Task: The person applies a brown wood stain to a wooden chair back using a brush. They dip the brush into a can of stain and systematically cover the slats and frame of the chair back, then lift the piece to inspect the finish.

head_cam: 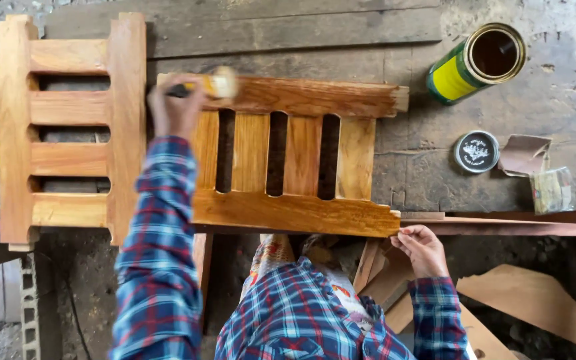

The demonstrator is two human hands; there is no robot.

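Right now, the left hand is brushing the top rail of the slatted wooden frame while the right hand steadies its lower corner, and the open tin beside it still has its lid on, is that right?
Not quite: in the head view the open tin has no lid on; its lid lies on the bench below it. The left hand does hold the brush on the slatted wooden frame, and the right hand steadies its corner.

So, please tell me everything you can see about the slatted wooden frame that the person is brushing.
The slatted wooden frame lies flat on a worn bench, with two long rails joined by several short slats with dark gaps between. Its wood looks glossy orange-brown, as if wet with finish. The left hand moves a blurred brush along the far rail; the right hand touches the near rail's right end.
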